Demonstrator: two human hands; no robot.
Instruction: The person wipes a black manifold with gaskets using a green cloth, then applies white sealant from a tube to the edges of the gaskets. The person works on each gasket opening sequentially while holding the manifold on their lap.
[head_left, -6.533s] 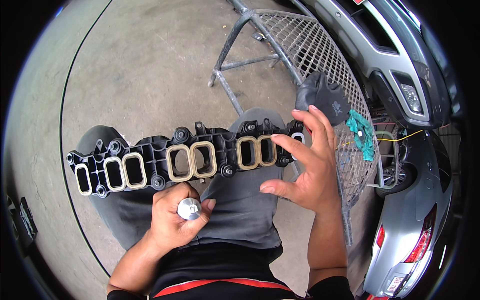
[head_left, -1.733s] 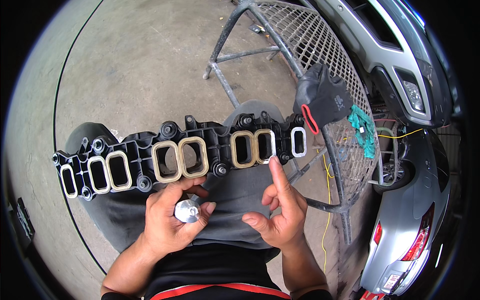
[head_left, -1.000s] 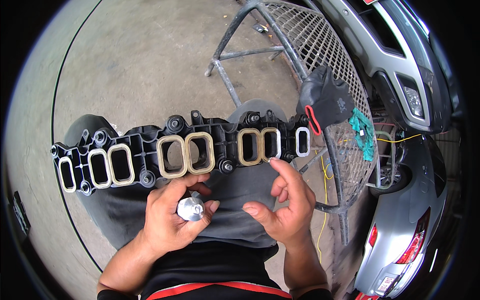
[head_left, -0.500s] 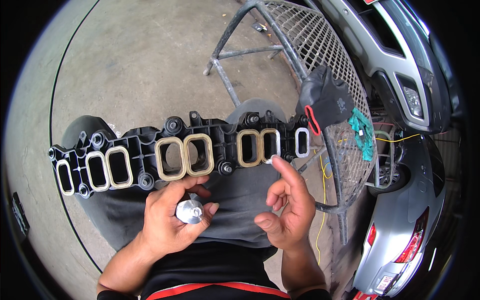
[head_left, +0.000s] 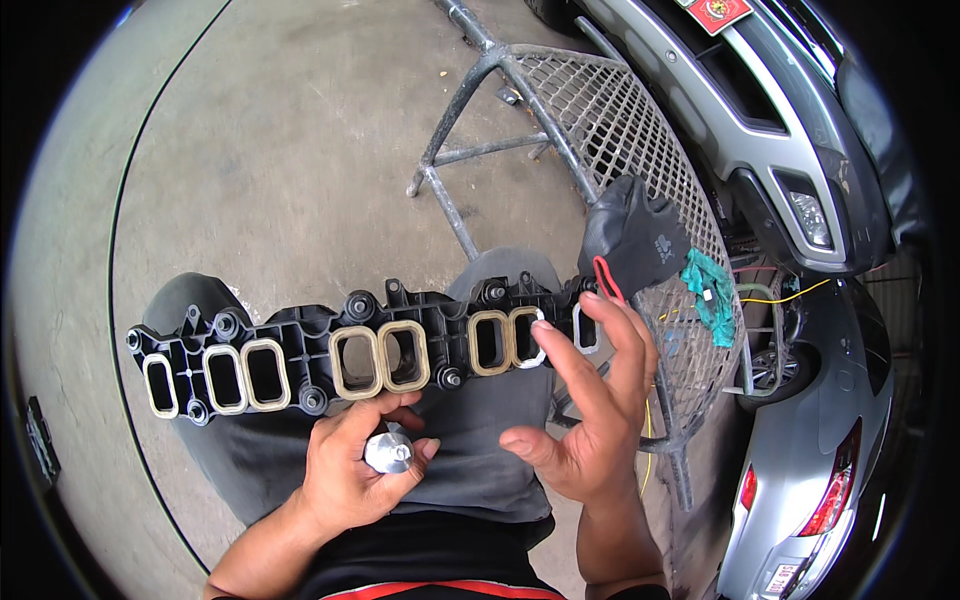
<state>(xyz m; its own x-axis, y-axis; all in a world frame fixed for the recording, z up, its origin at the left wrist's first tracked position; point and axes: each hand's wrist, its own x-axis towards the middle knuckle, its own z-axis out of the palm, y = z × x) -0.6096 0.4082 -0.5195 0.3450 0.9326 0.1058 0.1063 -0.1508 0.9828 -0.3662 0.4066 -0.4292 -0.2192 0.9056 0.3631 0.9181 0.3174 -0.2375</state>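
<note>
"Where is the long black plastic part with tan-rimmed rectangular ports [head_left: 446, 330]?"

"It lies across the knees, on the dark grey trousers [head_left: 485, 430]."

"And the left hand [head_left: 345, 470]?"

"It is wrapped around a shiny silver tube [head_left: 388, 453], near the part's lower edge."

"How is the right hand [head_left: 598, 430]?"

"Spread, with the thumb apart. The index fingertip is at a port rim, partly silvery white [head_left: 531, 364]; if it presses there, I cannot tell."
</note>
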